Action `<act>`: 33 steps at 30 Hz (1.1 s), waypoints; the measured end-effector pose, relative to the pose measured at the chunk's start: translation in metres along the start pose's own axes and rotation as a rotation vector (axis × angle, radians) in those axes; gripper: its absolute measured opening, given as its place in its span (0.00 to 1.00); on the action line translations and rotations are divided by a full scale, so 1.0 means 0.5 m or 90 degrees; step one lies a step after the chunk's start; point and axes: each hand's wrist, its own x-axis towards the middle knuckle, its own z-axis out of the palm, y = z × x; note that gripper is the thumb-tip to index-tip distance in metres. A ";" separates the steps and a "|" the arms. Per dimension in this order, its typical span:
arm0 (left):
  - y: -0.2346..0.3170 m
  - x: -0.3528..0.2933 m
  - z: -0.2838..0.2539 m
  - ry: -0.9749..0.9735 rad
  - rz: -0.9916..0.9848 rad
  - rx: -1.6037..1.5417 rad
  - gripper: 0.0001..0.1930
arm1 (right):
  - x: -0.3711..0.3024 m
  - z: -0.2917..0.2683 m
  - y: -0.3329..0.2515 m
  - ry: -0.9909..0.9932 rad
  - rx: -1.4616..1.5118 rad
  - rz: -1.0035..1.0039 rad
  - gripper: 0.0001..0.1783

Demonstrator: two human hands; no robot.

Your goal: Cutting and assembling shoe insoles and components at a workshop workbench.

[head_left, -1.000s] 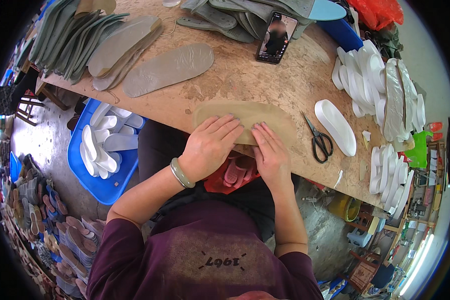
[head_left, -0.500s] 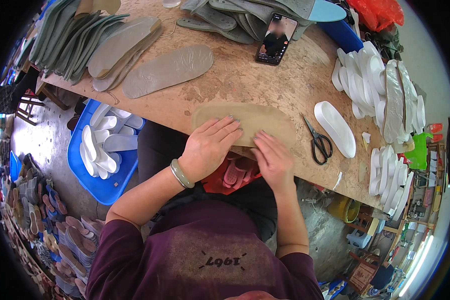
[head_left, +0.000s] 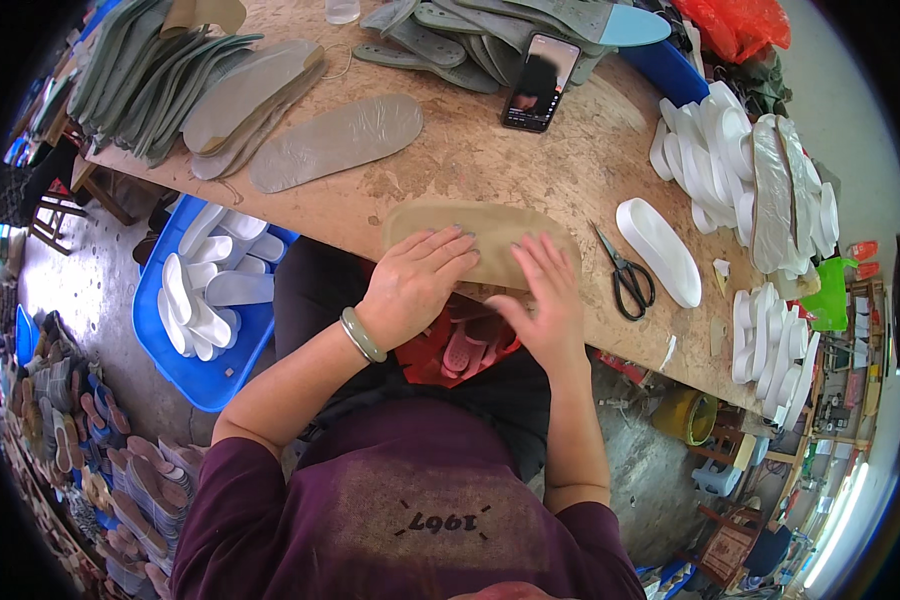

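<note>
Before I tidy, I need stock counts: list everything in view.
Sheet: one, tan, near table edge
Table: one, brown, centre
Scissors: one, black, right of sheet
Loose sole: one, white, beside scissors
Stacked soles: many, white, right
Insoles: many, grey, far side
Shiny insole: one, taupe, left
Phone: one, black, far centre
Bin: one, blue, left
Shoes: many, mixed, lower left
Bag: one, red, upper right
Bundle: one, red, lap
Clutter: uncountable, mixed, right
Left grip: one, bare, on sheet
Right grip: one, bare, over sheet

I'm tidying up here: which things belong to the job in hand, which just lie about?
Probably the job: tan sole-shaped sheet under left hand and right hand; scissors; white sole.

Apparently just lying about: phone; white scrap; red plastic, upper right.
</note>
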 end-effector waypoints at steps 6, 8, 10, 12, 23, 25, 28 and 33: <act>-0.001 -0.003 -0.005 0.007 0.007 -0.012 0.18 | -0.044 -0.009 -0.001 -0.082 0.523 0.104 0.13; 0.001 -0.006 -0.007 -0.002 0.013 0.016 0.18 | -0.059 -0.008 -0.013 -0.117 0.625 0.316 0.08; 0.010 -0.010 -0.010 -0.004 0.026 0.015 0.18 | -0.084 0.003 -0.025 -0.208 0.728 0.401 0.09; 0.020 -0.019 -0.014 -0.007 0.034 0.017 0.18 | -0.118 0.027 -0.046 -0.341 0.846 0.546 0.13; 0.094 -0.053 -0.013 -0.012 0.016 -0.008 0.17 | -0.202 0.116 -0.074 -0.130 1.166 0.583 0.26; 0.100 -0.060 -0.012 0.000 0.004 -0.007 0.17 | -0.195 0.115 -0.090 -0.090 1.243 0.575 0.25; 0.116 -0.076 -0.015 -0.022 -0.032 -0.031 0.17 | -0.188 0.108 -0.104 -0.002 1.237 0.606 0.25; 0.126 -0.102 -0.021 -0.014 -0.021 -0.166 0.16 | -0.168 0.100 -0.120 0.123 1.018 0.739 0.19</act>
